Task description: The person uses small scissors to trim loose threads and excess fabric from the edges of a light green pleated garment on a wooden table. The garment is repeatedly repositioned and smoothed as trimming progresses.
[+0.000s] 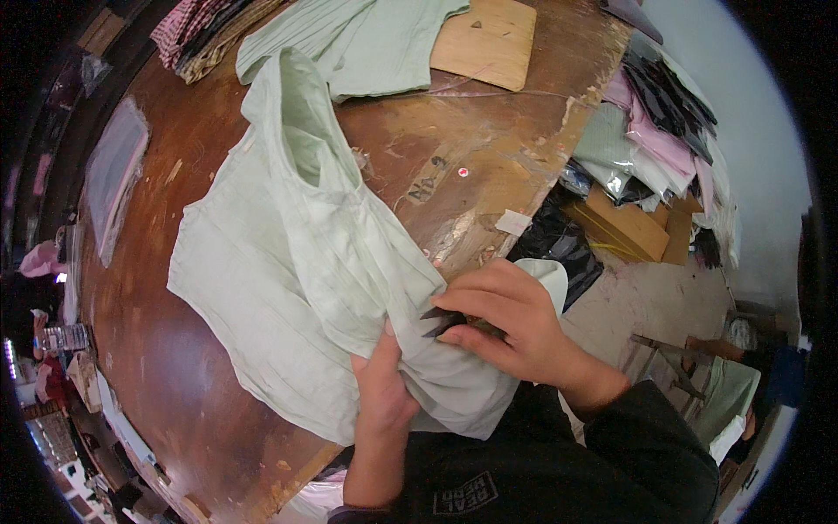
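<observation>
A pale green garment (253, 236) is being spread over a worn brown bench (166, 349), its lower part being held out over the near edge. At the garment's lower part, cloth is being pinched by the left hand (384, 384), its grip closed and the thumb lying on top. Just right of this, over the garment, dark snips (447, 322) are being held by the right hand (515, 323), the grip closed on them and the blades parted; whether any thread is being caught cannot be told.

Beyond the garment, room is being taken up by a second green piece (384, 44), with a wooden board (484, 44) being partly covered to its right and checked cloths (205, 44) being kept to its left. Left of the garment, a clear packet (118, 170) is being carried near the bench's far side. To its right, past the bench edge, the floor is being occupied by a black bag (559, 240) and a cardboard box (624, 227).

A wide stretch of wood is being exposed left of the garment; a narrower strip is being bounded by the edge on its right.
</observation>
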Available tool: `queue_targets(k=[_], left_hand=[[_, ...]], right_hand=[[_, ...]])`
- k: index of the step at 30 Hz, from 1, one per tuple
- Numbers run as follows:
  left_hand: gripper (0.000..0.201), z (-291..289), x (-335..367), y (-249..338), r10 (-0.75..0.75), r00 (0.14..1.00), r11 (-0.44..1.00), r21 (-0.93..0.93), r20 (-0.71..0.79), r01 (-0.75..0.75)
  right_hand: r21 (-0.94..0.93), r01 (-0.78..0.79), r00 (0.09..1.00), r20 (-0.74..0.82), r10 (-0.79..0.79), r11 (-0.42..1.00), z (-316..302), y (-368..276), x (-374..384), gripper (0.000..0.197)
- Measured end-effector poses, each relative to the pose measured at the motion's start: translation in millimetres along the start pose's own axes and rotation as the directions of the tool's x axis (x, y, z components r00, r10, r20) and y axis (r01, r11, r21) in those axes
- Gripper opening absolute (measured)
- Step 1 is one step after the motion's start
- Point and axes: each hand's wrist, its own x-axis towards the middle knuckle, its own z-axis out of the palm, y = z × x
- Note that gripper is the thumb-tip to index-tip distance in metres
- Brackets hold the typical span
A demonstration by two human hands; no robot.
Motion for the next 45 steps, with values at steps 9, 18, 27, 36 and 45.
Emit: queue_targets(k=[9, 18, 27, 36, 45], left_hand=[[0.036, -6.3, 0.7, -2.2, -0.063, 0.998, 0.995, -0.072, 0.019, 0.064], [0.034, 0.4, -2.5, 2.3, -0.011, 1.000, 1.000, -0.023, 0.029, 0.012], [0.033, -1.8, -3.0, 0.4, -0.017, 1.000, 1.000, -0.011, -0.005, 0.017], [0.035, -1.8, -3.1, -0.9, -0.010, 1.000, 1.000, 0.025, -0.003, 0.010], [0.037, -1.8, -1.6, 0.4, -0.023, 1.000, 1.000, 0.014, -0.012, 0.023]], right_hand=[[0.000, 0.032, 0.999, -0.011, -0.032, 0.999, 8.4, -2.1, 3.7, 0.032], [-0.046, 0.076, 0.996, -0.047, -0.078, 0.996, 16.4, -4.5, 5.0, 0.029], [-0.111, 0.075, 0.993, -0.081, -0.084, 0.991, 20.4, -5.6, 2.9, 0.028], [-0.178, 0.092, 0.992, -0.073, -0.107, 0.980, 18.6, -8.6, 0.9, 0.028], [0.131, -0.105, 0.987, -0.109, 0.120, 0.986, 12.5, -13.6, -0.9, 0.043]])
